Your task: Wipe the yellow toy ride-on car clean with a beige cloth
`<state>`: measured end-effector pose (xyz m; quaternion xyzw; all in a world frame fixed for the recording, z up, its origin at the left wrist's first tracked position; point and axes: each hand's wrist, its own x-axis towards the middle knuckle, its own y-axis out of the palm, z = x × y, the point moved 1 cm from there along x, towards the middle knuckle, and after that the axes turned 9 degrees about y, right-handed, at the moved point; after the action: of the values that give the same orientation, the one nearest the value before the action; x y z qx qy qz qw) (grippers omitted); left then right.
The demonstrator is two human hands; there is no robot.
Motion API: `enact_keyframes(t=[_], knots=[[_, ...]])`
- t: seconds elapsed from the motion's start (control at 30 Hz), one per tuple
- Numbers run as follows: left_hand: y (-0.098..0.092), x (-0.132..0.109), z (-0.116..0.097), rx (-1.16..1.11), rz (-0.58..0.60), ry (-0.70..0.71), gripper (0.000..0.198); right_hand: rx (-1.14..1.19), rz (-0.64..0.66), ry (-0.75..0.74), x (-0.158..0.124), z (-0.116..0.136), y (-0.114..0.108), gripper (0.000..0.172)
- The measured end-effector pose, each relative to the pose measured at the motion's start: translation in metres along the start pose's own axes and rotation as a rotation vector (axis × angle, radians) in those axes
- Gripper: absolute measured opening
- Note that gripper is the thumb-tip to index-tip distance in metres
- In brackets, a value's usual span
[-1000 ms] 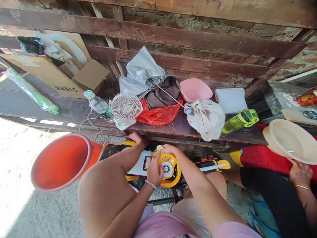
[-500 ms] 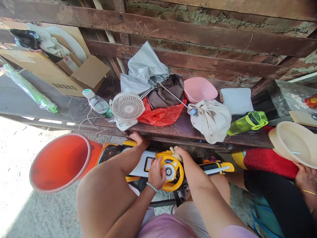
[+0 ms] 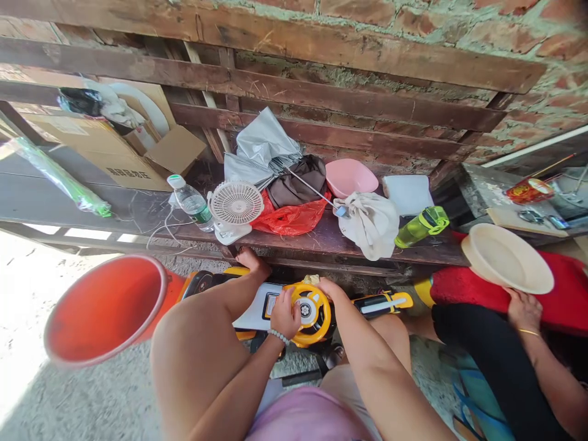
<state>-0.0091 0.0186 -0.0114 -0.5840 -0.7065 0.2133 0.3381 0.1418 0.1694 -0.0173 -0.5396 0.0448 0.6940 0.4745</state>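
Observation:
A yellow, white and black ride-on toy car (image 3: 250, 311) lies across in front of my knees. Its yellow steering wheel (image 3: 327, 323) faces up toward me. My left hand (image 3: 285, 315), with a beaded bracelet at the wrist, is closed on the left side of the wheel rim. At the far right side of the wheel, my right hand (image 3: 327, 288) is closed on a pale yellowish cloth (image 3: 312, 279). That hand's fingers are partly hidden behind its back.
Behind the car stands a dark wooden bench (image 3: 303, 245) bearing a fan (image 3: 237, 203), a water bottle (image 3: 193, 202), a red bag (image 3: 294, 217) and a green bottle (image 3: 420, 228). An orange bucket (image 3: 105, 309) is left. At right, another person's hand (image 3: 525, 309) touches a cream basin (image 3: 509, 257).
The view has shifted, so the bench things sit further left and more brick wall shows. Both my hands stay at the steering wheel, the right still with the cloth.

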Motion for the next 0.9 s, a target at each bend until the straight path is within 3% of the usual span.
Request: enact_keyframes(t=[0.13, 0.2, 0.3, 0.37, 0.47, 0.57, 0.67, 0.8, 0.9], knots=[[0.002, 0.002, 0.002, 0.011, -0.009, 0.013, 0.041, 0.042, -0.066, -0.025, -0.025, 0.006, -0.016, 0.018], [0.003, 0.003, 0.004, 0.021, -0.012, 0.016, 0.040, 0.028, -0.129, -0.120, -0.040, 0.012, -0.035, 0.021], [0.005, 0.004, 0.008, 0.046, -0.033, 0.024, 0.039, -0.113, -0.337, -0.339, -0.065, 0.009, -0.073, 0.027], [0.005, 0.004, 0.010, 0.061, -0.063, 0.046, 0.039, -0.189, -0.459, -0.443, -0.080, -0.007, -0.097, 0.032], [0.006, 0.004, 0.012, 0.085, -0.125, 0.085, 0.039, -0.220, -0.584, -0.521, -0.090, -0.055, -0.119, 0.036], [0.006, 0.003, 0.012, 0.118, -0.135, 0.106, 0.040, -0.259, -0.737, -0.482, -0.082, -0.112, -0.125, 0.031], [0.002, 0.005, 0.010, 0.162, -0.075, 0.094, 0.041, -0.259, -0.746, -0.411, -0.072, -0.146, -0.122, 0.028], [-0.006, 0.008, -0.002, 0.270, -0.026, 0.069, 0.045, -0.348, -0.699, -0.381, -0.072, -0.138, -0.114, 0.023], [-0.006, 0.006, -0.017, 0.359, 0.006, 0.177, 0.052, -0.379, -0.729, -0.343, -0.080, -0.116, -0.103, 0.022]])
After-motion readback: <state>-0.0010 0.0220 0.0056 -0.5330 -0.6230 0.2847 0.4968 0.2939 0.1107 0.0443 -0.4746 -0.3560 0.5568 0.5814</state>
